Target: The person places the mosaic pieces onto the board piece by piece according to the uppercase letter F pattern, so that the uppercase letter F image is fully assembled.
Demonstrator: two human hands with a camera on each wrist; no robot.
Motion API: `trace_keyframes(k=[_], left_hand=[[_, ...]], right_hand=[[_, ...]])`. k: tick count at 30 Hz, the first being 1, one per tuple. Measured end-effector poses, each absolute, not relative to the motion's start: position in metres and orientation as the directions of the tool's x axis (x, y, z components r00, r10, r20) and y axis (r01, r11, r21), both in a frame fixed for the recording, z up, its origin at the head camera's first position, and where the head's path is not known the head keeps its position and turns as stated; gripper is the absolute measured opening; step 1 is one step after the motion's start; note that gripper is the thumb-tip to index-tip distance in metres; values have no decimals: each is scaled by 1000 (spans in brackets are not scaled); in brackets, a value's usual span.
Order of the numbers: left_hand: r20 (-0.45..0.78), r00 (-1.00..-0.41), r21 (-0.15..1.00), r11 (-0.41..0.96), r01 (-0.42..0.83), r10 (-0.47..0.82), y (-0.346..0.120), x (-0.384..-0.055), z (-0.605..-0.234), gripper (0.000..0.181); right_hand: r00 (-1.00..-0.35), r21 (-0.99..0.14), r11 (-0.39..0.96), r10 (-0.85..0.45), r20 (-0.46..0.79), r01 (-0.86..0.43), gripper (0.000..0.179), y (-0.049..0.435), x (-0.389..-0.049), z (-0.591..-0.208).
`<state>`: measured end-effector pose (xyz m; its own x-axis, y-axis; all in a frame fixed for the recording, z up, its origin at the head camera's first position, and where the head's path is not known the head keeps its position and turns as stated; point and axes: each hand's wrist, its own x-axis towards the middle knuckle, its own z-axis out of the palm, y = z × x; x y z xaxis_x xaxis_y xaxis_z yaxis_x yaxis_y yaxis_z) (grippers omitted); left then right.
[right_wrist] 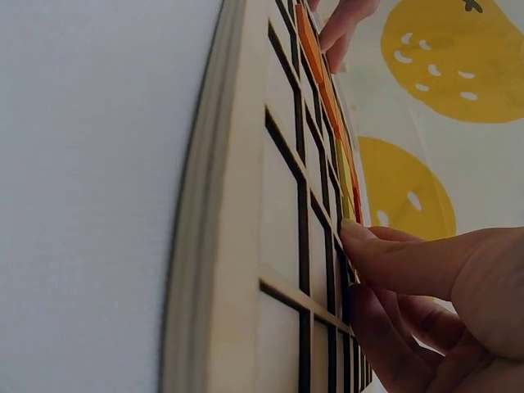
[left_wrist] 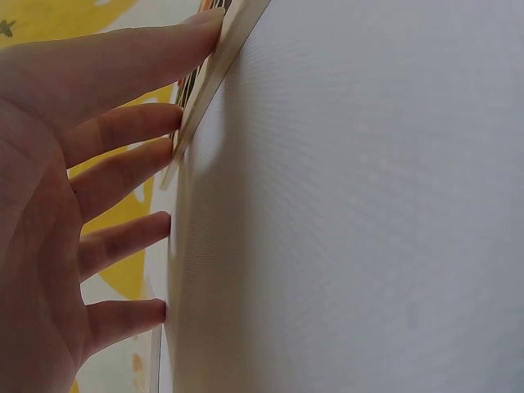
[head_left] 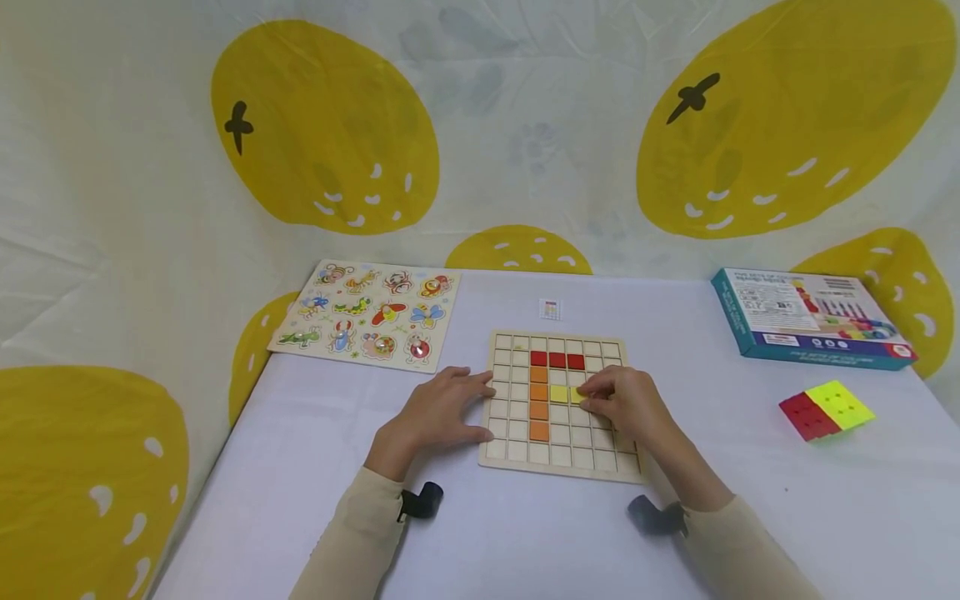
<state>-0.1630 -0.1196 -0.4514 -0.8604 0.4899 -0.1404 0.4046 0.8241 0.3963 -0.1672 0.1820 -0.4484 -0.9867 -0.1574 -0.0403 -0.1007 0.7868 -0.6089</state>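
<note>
A square wooden grid board (head_left: 517, 454) lies on the white table. Across its upper part runs a row of three red tiles (head_left: 557, 360), and below the leftmost goes a column of several orange tiles (head_left: 538, 392). Beside that column sits a yellow tile (head_left: 558, 393). My right hand (head_left: 622, 400) has thumb and fingertips at a second yellow tile (head_left: 575, 395), pinching it, partly hidden, at the cell to the right. With fingers spread, my left hand (head_left: 442, 408) touches the board's left edge; in the left wrist view its thumb (left_wrist: 196, 41) rests against the wooden rim.
Behind the board lies a small printed card (head_left: 550, 309). An insect puzzle board (head_left: 360, 321) is at the back left. To the right are a teal-edged box (head_left: 813, 317) and a red and yellow puzzle cube (head_left: 827, 410). A fruit-patterned cloth (head_left: 525, 167) hangs behind.
</note>
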Motion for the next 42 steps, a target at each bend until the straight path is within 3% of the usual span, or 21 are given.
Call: trace_keyframes(k=[24,35,42], left_hand=[[-129,-851,401,812,425,509,-120,-165,-448,61],[-217,-808,347,817,460,548,-122,-172,-442,67],[-271,-760,327,799,505,591,-124,-181,-429,74]], right_hand=[[-987,-624,778,-150,-64,-78,20,185,-165,-449],[-975,-628,772,-200,-94,-97,36,193,-162,-440],[-971,-542,825,-230,-64,-160,50,198,-166,-422]])
